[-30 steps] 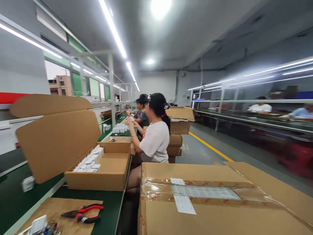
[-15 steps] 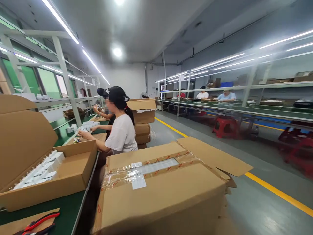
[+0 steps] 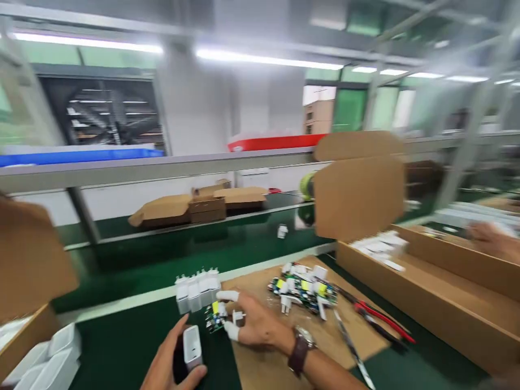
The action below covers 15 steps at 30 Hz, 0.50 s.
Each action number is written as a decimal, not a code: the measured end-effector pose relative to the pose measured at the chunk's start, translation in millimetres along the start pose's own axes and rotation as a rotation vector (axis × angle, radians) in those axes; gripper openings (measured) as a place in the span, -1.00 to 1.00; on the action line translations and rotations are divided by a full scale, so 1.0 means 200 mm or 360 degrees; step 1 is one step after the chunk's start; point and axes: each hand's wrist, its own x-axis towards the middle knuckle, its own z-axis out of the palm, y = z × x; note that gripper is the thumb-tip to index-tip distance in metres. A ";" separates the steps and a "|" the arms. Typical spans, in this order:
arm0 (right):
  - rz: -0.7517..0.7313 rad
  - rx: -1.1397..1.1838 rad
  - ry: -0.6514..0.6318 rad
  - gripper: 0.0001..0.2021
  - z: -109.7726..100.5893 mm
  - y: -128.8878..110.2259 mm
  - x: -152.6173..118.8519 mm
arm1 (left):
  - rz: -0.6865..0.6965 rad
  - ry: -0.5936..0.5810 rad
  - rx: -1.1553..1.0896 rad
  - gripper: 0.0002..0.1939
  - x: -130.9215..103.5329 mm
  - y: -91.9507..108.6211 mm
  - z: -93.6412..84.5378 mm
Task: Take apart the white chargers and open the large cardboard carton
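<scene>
A hollow white plastic housing [image 3: 192,345], like a charger case, stands between the thumb and index finger of my left hand [image 3: 170,360], which is closed around it. My right hand [image 3: 262,322], with white covers on two fingertips and a watch at the wrist, is open over the brown cardboard sheet's left edge. Its thumb and index finger are spread beside a small circuit board [image 3: 215,317] with a yellow part. A small white piece [image 3: 239,316] shows between those fingers. Just behind, several white housings [image 3: 197,291] with pins stand in a row.
On the cardboard sheet [image 3: 260,368] lies a pile of circuit boards [image 3: 304,287]. Tweezers [image 3: 353,352] and red-black pliers [image 3: 384,322] lie right of it. An open carton [image 3: 430,303] holds white units; more white housings [image 3: 52,360] sit at left. Another person's hand [image 3: 493,238] shows at right.
The view has swung from the aisle, a large carton and a co-worker to the green bench. Both my hands have come into view, with the housing at my left hand.
</scene>
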 end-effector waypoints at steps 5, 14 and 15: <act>-0.0219 -0.0090 0.0091 -0.37 -0.04 0.07 0.06 | -0.0081 -0.0175 -0.0203 0.04 0.04 0.03 0.00; -0.0754 -0.0501 0.0381 -0.37 0.03 0.07 0.00 | 0.0153 0.0031 -0.0198 -0.11 0.08 0.02 0.02; -0.0775 -0.0560 0.0368 -0.36 0.03 0.06 -0.01 | 0.0218 0.0048 -0.0166 -0.11 0.07 0.02 0.02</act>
